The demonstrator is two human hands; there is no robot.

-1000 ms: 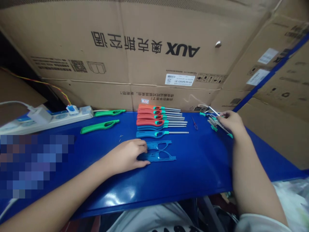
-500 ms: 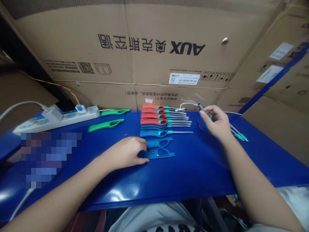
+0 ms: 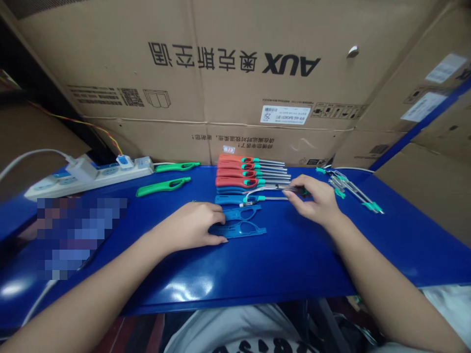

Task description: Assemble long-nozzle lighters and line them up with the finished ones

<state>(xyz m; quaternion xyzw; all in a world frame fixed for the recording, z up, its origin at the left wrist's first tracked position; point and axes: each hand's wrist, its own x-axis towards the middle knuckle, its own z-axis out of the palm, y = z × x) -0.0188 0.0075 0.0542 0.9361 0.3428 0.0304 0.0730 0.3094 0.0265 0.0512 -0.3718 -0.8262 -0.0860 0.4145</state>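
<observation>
- Blue shell halves [image 3: 232,230], smooth, hollow plastic, lay paired on the bench [image 3: 287,267]; my left grip [image 3: 193,223] was clasped over their left ends, perhaps to steady them.
- Lighters [image 3: 233,182], long and glossy, lay just behind, ranked parallel, probably for tidiness.
- My right grip [image 3: 318,196] pinched a slim metal tube [image 3: 282,187], thin wires [image 3: 257,189] trailing left, presumably kept clear.
- Loose rods [image 3: 358,195] lay jumbled beyond, turquoise-tipped.
</observation>
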